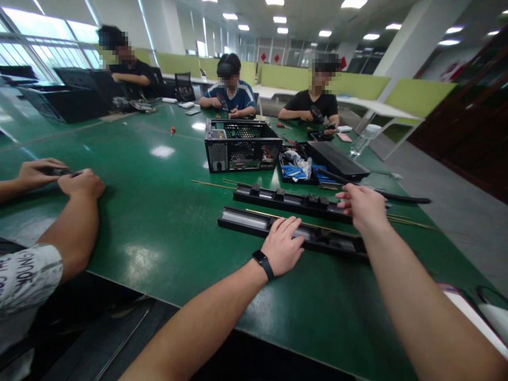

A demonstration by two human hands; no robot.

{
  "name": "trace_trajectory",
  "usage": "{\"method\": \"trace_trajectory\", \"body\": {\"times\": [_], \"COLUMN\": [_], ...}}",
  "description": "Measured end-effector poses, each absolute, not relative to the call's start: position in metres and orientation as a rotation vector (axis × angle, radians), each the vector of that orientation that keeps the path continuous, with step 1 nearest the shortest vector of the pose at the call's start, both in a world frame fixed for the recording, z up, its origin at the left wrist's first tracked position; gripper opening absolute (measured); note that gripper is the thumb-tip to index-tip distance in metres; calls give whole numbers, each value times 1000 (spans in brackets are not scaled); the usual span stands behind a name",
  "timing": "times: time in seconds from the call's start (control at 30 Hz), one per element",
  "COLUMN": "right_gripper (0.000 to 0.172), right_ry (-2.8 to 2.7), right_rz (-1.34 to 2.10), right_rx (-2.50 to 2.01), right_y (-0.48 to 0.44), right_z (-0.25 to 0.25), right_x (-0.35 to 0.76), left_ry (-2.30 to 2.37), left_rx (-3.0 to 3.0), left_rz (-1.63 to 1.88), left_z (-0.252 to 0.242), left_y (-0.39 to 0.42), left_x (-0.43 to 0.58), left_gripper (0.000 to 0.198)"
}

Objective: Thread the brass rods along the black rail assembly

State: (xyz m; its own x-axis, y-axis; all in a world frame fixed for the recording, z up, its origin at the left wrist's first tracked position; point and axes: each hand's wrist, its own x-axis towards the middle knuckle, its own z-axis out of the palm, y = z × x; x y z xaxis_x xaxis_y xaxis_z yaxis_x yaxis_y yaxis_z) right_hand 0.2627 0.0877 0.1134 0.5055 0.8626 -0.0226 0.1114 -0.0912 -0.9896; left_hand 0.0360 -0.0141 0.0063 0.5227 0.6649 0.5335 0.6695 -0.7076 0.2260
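Observation:
Two long black channel-shaped rails lie side by side on the green table. My left hand (283, 244), with a dark watch on its wrist, rests over the middle of the near rail (242, 218). Its fingers are stretched out and touch the rail's upper edge. Over the right part of the far rail (270, 200) is my right hand (365, 207), its fingers half bent and apart, with nothing visible in them. Small black blocks (311, 199) sit along the far rail. A thin brass-coloured rod (264, 213) runs along the near rail, partly hidden by my left hand.
An open black computer case (244, 148) stands behind the rails, beside a black tray (288, 177) with blue-and-white gloves. More thin rods (413, 222) extend rightward. At left, another person's hands (81, 182) hold a small dark object. Several people sit across the table (159, 211).

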Motion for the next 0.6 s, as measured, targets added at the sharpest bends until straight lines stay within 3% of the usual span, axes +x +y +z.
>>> {"method": "trace_trajectory", "body": {"times": [0.2, 0.6], "right_gripper": [14, 5], "right_ry": [-817, -559], "right_rz": [257, -12], "right_rx": [-1422, -1736], "right_y": [23, -8], "right_z": [84, 12], "right_x": [294, 361], "left_ry": [-1198, -1220], "left_rx": [-2735, -2720], "left_rz": [-953, -962], "left_z": [6, 3], "left_y": [-13, -13], "left_x": [37, 40], "left_gripper": [22, 19]}}
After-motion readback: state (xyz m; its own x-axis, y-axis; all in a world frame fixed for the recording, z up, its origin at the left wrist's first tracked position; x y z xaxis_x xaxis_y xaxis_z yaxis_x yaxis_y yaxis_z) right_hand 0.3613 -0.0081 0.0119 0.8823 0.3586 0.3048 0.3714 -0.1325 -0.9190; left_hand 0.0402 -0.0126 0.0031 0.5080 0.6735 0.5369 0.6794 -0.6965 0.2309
